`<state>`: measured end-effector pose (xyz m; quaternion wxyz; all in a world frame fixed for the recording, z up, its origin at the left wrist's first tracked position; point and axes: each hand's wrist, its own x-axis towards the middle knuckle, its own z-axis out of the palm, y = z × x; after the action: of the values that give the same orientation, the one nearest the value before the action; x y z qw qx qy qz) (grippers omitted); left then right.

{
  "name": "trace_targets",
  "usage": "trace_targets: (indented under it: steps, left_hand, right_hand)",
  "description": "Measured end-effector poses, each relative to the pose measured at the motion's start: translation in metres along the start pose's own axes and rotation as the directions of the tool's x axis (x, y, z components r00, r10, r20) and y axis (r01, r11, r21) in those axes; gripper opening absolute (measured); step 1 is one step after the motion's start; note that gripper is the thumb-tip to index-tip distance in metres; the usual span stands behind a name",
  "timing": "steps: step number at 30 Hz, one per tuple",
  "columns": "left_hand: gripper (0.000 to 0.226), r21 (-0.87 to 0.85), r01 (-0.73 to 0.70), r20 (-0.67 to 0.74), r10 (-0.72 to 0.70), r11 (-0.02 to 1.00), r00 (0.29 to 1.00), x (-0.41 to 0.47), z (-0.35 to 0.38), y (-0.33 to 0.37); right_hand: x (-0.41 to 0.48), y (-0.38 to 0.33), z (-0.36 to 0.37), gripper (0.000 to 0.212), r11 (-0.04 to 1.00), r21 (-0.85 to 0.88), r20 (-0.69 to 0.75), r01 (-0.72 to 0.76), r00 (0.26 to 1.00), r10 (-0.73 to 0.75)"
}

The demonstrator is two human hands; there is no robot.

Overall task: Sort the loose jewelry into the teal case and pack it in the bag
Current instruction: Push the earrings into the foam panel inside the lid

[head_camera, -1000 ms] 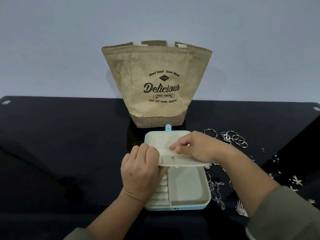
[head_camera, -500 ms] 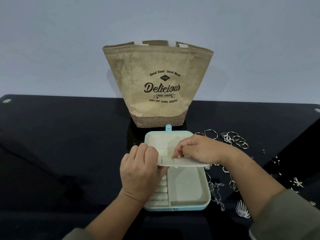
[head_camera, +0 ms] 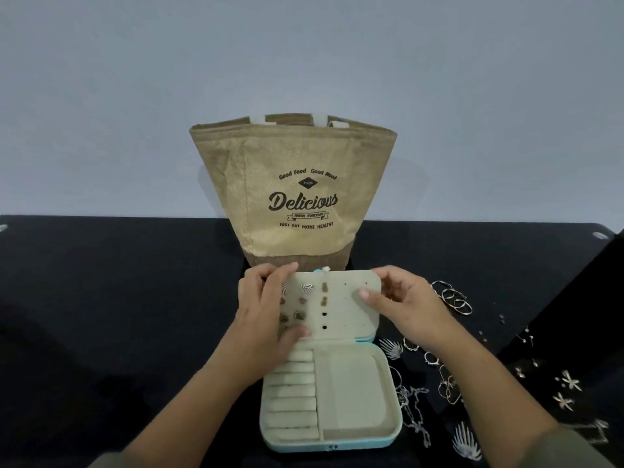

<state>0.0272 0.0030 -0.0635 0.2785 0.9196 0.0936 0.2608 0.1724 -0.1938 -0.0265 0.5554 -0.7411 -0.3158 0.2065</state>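
The open case (head_camera: 332,446) lies just before the bag (head_camera: 293,190), its panel (head_camera: 341,309) raised at the case's far end, left hand (head_camera: 261,319) gripping the panel's left edge, right hand (head_camera: 405,305) pinching its right edge, loose jewelry (head_camera: 449,383) scattered right of the case.

We hold the cream earring panel (head_camera: 341,309) of the teal case (head_camera: 297,446) upright between left hand (head_camera: 266,315) and right hand (head_camera: 405,302), studs on its left side. Below our grip the case lies open; loose silver jewelry (head_camera: 447,386) spreads rightward; the tan bag (head_camera: 297,197) stands just behind.
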Motion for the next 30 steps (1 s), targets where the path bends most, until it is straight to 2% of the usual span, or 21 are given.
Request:
trace_targets:
  steps: [1, 4, 7, 10, 15, 18, 22, 28, 30]
  left_hand:
    - [0.101, -0.012, 0.039, 0.075, -0.038, 0.999, 0.996, 0.004, -0.004, 0.0]
    - [0.113, -0.005, 0.12, 0.239, -0.115, 0.993, 0.964, 0.015, -0.01, -0.002]
    - [0.117, -0.032, 0.19, 0.303, -0.171, 0.981, 0.937, 0.023, -0.013, -0.005]
    - [0.118, -0.017, 0.193, 0.304, -0.179, 0.981, 0.936, 0.024, -0.016, -0.01]
    - [0.099, 0.077, 0.032, 0.17, -0.045, 0.997, 0.984, 0.018, -0.01, -0.004]
    - [0.086, 0.107, 0.056, 0.123, -0.069, 0.993, 0.99, 0.017, -0.001, 0.014]
    - [0.074, 0.046, 0.084, 0.082, -0.088, 0.995, 0.993, 0.018, 0.016, 0.039]
    - [0.058, -0.063, -0.037, 0.201, 0.049, 0.997, 0.978, 0.012, 0.061, 0.093]
    - [0.052, -0.132, -0.024, 0.27, 0.06, 0.991, 0.961, 0.013, 0.08, 0.113]
  right_hand:
    - [0.005, 0.004, 0.003, 0.017, 0.998, -0.064, -0.055, 0.002, 0.998, -0.005]
    - [0.017, 0.011, 0.01, 0.024, 0.986, -0.158, -0.143, -0.051, 0.989, 0.028]
    - [0.023, 0.014, 0.015, 0.028, 0.98, -0.167, -0.178, -0.109, 0.981, 0.078]
    - [0.023, 0.015, 0.016, 0.027, 0.977, -0.177, -0.189, -0.121, 0.978, 0.087]
    - [0.016, 0.015, 0.018, 0.033, 0.948, -0.291, -0.261, -0.127, 0.964, 0.049]
    - [0.003, 0.011, 0.019, 0.034, 0.939, -0.329, -0.284, -0.096, 0.959, -0.002]
    - [-0.014, 0.01, 0.016, 0.02, 0.931, -0.35, -0.256, -0.1, 0.967, 0.008]
    - [-0.046, 0.015, -0.019, 0.01, 0.926, -0.345, -0.257, -0.151, 0.964, 0.061]
    - [-0.06, 0.022, -0.037, 0.01, 0.925, -0.339, -0.274, -0.174, 0.958, 0.08]
